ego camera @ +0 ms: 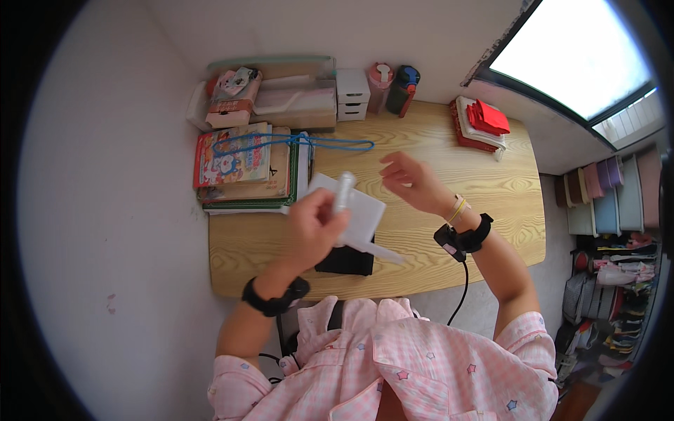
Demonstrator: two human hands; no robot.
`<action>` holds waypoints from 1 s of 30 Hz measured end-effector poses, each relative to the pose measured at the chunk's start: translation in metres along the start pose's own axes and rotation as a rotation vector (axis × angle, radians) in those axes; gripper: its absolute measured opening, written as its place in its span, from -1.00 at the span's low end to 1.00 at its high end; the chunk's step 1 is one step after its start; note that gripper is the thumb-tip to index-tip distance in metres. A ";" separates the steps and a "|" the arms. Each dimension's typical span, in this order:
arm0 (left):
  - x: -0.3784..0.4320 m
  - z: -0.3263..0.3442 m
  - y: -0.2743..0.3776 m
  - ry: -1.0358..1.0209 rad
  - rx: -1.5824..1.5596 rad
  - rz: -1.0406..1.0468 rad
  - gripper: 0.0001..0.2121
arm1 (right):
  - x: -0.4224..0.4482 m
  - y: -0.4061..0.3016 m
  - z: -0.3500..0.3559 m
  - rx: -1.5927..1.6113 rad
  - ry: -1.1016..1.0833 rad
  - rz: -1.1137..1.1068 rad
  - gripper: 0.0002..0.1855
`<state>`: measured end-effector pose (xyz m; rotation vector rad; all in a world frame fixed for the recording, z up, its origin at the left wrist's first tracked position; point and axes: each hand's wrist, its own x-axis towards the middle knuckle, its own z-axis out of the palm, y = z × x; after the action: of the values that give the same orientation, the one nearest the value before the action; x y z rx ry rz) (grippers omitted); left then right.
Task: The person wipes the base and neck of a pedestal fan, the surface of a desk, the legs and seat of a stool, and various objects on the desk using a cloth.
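Note:
My left hand point(315, 223) is closed around a small whitish, shiny cylinder point(344, 190), blurred by motion. Just behind it is a white card or thin box point(367, 210), with a pale strip or flap point(384, 252) sticking out toward the lower right. Whether the left hand also grips this white piece is not clear. A flat black item point(345, 261) lies on the table under it, partly covered. My right hand point(413, 181) hovers over the table to the right of the white piece, fingers bent and apart, with nothing visible in it.
On the wooden table point(421, 284), a stack of books point(237, 163) with a blue cord point(337, 142) stands at left. Behind are a clear storage bin point(295, 113), small white drawers point(353, 94) and two bottles point(380, 87). Folded red and white cloths point(487, 118) lie at back right.

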<state>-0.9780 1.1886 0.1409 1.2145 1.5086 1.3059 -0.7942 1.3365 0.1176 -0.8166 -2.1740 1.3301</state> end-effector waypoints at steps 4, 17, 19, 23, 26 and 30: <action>-0.015 -0.036 0.019 0.057 0.046 -0.057 -0.89 | -0.016 0.070 0.031 -0.298 -0.153 0.173 -0.65; -0.069 -0.090 -0.007 0.260 0.192 -0.298 -0.92 | -0.003 0.092 0.124 -0.828 -0.397 0.439 -0.18; -0.073 -0.085 -0.009 0.218 0.197 -0.308 -0.91 | 0.001 0.090 0.124 -0.774 -0.403 0.461 -0.17; -0.085 -0.087 -0.014 0.236 0.266 -0.335 -0.89 | 0.000 0.084 0.128 -0.780 -0.528 0.513 -0.37; -0.090 -0.086 -0.017 0.228 0.334 -0.332 -0.88 | -0.001 0.101 0.121 -0.719 -0.492 0.444 -0.50; -0.097 -0.086 -0.024 0.237 0.361 -0.313 -0.87 | 0.016 0.088 0.083 -0.480 -0.350 0.338 -0.57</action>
<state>-1.0415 1.0741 0.1285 1.0057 2.0794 1.0222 -0.8376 1.3269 0.0042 -1.2559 -2.7903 1.1790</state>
